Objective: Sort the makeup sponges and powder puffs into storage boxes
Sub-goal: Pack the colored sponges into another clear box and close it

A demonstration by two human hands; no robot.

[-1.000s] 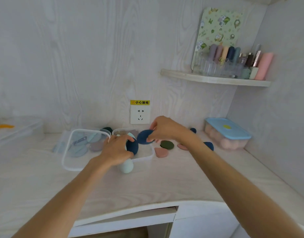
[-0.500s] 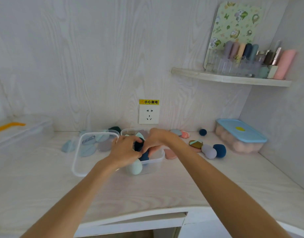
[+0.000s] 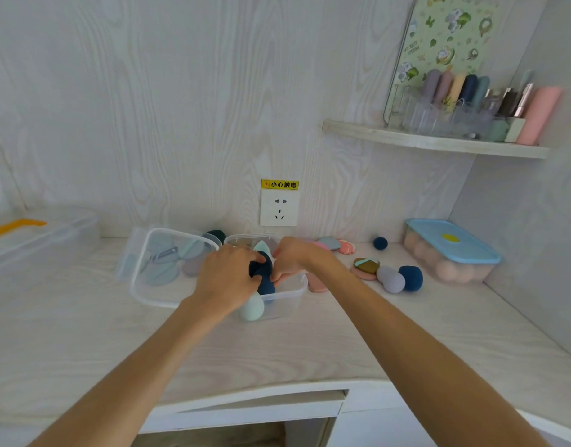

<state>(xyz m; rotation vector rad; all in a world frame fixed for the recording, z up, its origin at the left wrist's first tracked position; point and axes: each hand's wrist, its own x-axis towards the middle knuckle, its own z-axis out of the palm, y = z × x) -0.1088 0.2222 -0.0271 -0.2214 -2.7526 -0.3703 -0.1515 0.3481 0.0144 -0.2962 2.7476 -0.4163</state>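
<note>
A dark navy round powder puff (image 3: 261,267) sits over the middle of a small clear plastic storage box (image 3: 290,296), pinched from both sides. The left hand (image 3: 227,279) curls its fingers round the puff's near-left edge; the right hand (image 3: 292,261) grips the far-right edge with thumb and fingertips. Below the puff, inside the box, lie another navy piece (image 3: 266,287) and a pale mint teardrop makeup sponge (image 3: 252,308), which presses against the box's near wall at 6 o'clock. A second mint sponge tip (image 3: 262,246) shows at 12 o'clock, behind the hands.

At 9 o'clock from the box, touching it, a clear plastic lid (image 3: 168,269) leans tilted over grey-blue and mauve puffs. At 3 o'clock, on the pale wooden desk (image 3: 277,350), lie a pink flat puff (image 3: 316,282), an olive puff with a mint strap (image 3: 366,265), a lavender sponge (image 3: 392,279) and a navy ball sponge (image 3: 411,278). Further out at 2 o'clock stands a blue-lidded clear box of peach sponges (image 3: 451,253). A white wall socket with a yellow warning label (image 3: 279,204) is at 12 o'clock.
</note>
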